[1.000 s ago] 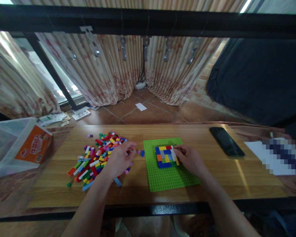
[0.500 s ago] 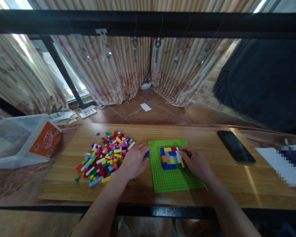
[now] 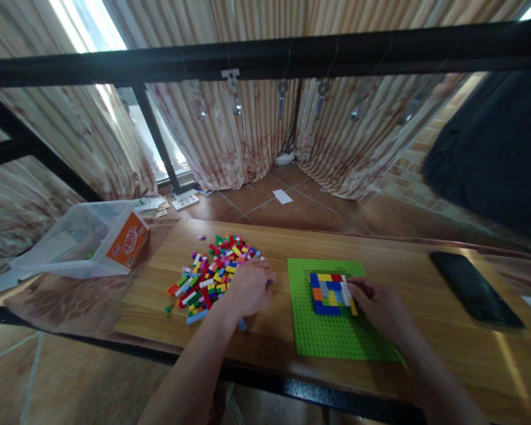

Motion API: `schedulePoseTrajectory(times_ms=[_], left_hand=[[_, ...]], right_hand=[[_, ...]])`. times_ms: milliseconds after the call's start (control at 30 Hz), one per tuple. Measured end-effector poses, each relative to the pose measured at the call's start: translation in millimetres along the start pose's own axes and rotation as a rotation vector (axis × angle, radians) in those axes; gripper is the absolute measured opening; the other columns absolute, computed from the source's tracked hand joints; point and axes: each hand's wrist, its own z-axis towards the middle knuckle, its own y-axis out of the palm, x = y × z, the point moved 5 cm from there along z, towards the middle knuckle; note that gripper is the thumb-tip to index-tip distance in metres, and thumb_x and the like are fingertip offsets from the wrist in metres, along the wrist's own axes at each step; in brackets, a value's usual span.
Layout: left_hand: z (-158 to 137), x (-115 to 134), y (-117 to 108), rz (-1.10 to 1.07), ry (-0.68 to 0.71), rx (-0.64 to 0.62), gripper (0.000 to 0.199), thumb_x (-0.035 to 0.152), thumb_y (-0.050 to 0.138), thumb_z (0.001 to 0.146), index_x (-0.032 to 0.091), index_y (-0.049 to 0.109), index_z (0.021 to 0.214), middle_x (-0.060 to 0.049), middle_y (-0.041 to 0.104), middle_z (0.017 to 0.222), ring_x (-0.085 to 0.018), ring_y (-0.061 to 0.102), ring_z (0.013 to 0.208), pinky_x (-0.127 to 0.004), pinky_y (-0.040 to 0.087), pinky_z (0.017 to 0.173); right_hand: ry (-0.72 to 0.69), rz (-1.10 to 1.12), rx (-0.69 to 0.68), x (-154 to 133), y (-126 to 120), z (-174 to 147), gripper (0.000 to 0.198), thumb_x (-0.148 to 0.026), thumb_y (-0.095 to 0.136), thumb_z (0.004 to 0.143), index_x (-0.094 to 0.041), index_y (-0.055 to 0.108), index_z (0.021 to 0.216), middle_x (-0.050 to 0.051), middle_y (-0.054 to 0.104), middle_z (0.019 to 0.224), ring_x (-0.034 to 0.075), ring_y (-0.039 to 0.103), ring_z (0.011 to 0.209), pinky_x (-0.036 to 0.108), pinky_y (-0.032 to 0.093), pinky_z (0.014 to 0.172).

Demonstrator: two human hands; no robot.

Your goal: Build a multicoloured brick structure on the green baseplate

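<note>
My left hand [image 3: 250,287] hangs over the right side of a heap of mixed toy bricks [image 3: 216,268], its fingers curled together. A bit of a blue brick [image 3: 269,282] shows at its fingertips; the rest is hidden. Under the left wrist lies a light blue brick [image 3: 242,324]. A flat, many-coloured brick panel [image 3: 331,295] sits on a green studded baseplate [image 3: 310,336]. My right hand [image 3: 376,301] has its bent fingers closed at the panel's right edge, touching the white bricks there. The fingertips partly cover that edge.
A clear plastic bin [image 3: 110,236] with an orange label stands left of the wooden tabletop [image 3: 150,313]. A black phone [image 3: 475,289] lies at the right. A dark metal bar [image 3: 265,56] crosses beyond the table, with curtains behind it.
The whole view has swung, so everything sits further right. My left hand has drawn back from the baseplate's left edge towards the heap. My right hand stays at the panel.
</note>
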Motion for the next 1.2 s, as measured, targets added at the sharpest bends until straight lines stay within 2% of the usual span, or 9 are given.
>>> schedulePoseTrajectory(times_ms=[133,333,400,467,567,633,867,1033,1200], left_hand=[[-6,-16,-12,-0.057,-0.017,0.034,0.019,0.007,0.055,0.065,0.02,0.068,0.07,-0.004,0.068,0.082,-0.02,0.06,0.084,-0.034,0.046,0.088],[-16,-54,-37,-0.156,-0.152,0.234,0.031,0.003,0.048,0.07,0.019,0.071,0.081,-0.004,0.071,0.091,-0.019,0.062,0.09,-0.034,0.046,0.091],[-21,-62,-45,-0.235,-0.172,0.259,0.032,0.003,0.048,0.071,0.019,0.072,0.085,-0.005,0.071,0.093,-0.019,0.062,0.091,-0.034,0.046,0.092],[-26,-63,-47,-0.359,-0.154,0.186,0.032,0.004,0.052,0.07,0.018,0.072,0.09,-0.004,0.072,0.095,-0.018,0.063,0.09,-0.031,0.048,0.09],[-32,-55,-43,-0.513,-0.129,-0.028,0.032,0.007,0.056,0.07,0.018,0.072,0.096,-0.002,0.073,0.093,-0.016,0.064,0.085,-0.027,0.05,0.081],[-35,-49,-42,-0.555,-0.128,-0.119,0.032,0.007,0.057,0.069,0.018,0.072,0.096,-0.002,0.073,0.092,-0.016,0.065,0.082,-0.025,0.05,0.078],[-37,-40,-29,-0.478,-0.15,-0.196,0.029,0.005,0.06,0.065,0.018,0.074,0.087,-0.001,0.073,0.088,-0.015,0.065,0.081,-0.022,0.049,0.077],[-40,-27,-18,-0.313,-0.106,-0.175,0.016,0.013,0.065,0.07,0.024,0.076,0.075,0.0,0.071,0.084,-0.016,0.064,0.08,-0.022,0.047,0.072],[-41,-22,-19,-0.214,-0.135,-0.188,0.016,0.012,0.064,0.071,0.025,0.074,0.07,-0.001,0.068,0.083,-0.017,0.063,0.077,-0.024,0.044,0.068]], right_hand=[[-0.007,-0.009,0.002,0,0,0,0.036,-0.046,0.049,0.085,-0.019,0.069,0.097,0.006,0.075,0.085,0.021,0.068,0.075,0.031,0.05,0.067],[-0.035,-0.026,0.015,-2,-1,0,0.035,-0.047,0.049,0.084,-0.02,0.07,0.094,0.006,0.075,0.085,0.022,0.068,0.075,0.031,0.051,0.067],[-0.034,-0.034,0.026,-2,-2,0,0.035,-0.047,0.049,0.084,-0.021,0.07,0.094,0.006,0.075,0.084,0.022,0.069,0.075,0.031,0.051,0.066],[-0.031,-0.044,0.032,0,-2,0,0.035,-0.048,0.05,0.083,-0.021,0.07,0.094,0.005,0.075,0.083,0.022,0.069,0.074,0.031,0.051,0.065],[-0.046,-0.038,0.019,2,-1,1,0.036,-0.048,0.049,0.084,-0.021,0.07,0.094,0.006,0.075,0.083,0.023,0.07,0.074,0.032,0.051,0.064],[-0.053,-0.04,0.012,2,-1,1,0.036,-0.048,0.049,0.084,-0.021,0.07,0.094,0.006,0.076,0.083,0.023,0.07,0.074,0.032,0.051,0.065],[-0.026,-0.07,0.019,0,-3,0,0.034,-0.046,0.049,0.084,-0.022,0.07,0.094,0.006,0.075,0.083,0.022,0.07,0.074,0.031,0.051,0.063],[-0.055,-0.072,0.035,-2,-3,0,0.034,-0.047,0.049,0.084,-0.022,0.071,0.092,0.006,0.075,0.082,0.022,0.069,0.072,0.031,0.051,0.062],[-0.047,-0.076,0.036,-2,-1,0,0.034,-0.047,0.048,0.085,-0.022,0.07,0.093,0.006,0.075,0.084,0.022,0.069,0.075,0.032,0.051,0.065]])
